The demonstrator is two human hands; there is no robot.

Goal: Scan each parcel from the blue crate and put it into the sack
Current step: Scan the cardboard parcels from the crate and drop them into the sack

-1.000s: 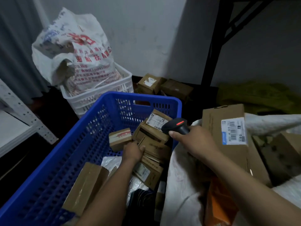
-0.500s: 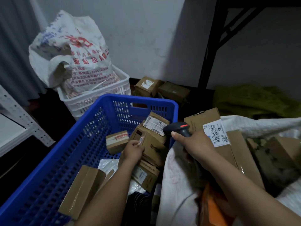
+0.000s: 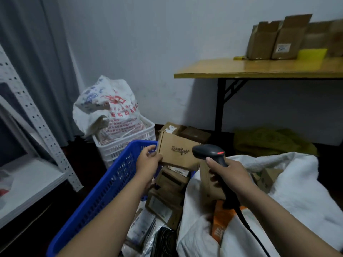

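Observation:
My left hand [image 3: 148, 161] grips the left edge of a small brown cardboard parcel [image 3: 177, 151] and holds it lifted above the blue crate [image 3: 104, 191]. A printed logo faces me on the parcel. My right hand [image 3: 229, 173] holds a black barcode scanner [image 3: 208, 153], its head right beside the parcel's right side, a red light on top. Several more brown parcels [image 3: 167, 190] lie stacked in the crate below. The white sack [image 3: 289, 184] lies open at the right with boxes and an orange packet [image 3: 221, 219] inside.
A white crate [image 3: 130, 145] holding a full printed bag [image 3: 107, 110] stands behind the blue crate. Cardboard boxes [image 3: 185, 131] sit on the floor by the wall. A wooden folding table [image 3: 259, 68] carries open cartons at the right. White metal shelving [image 3: 27, 127] stands at the left.
My left hand has lifted a brown parcel up out of the crate. The scanner in my right hand has risen beside it. The camera view has tilted upward.

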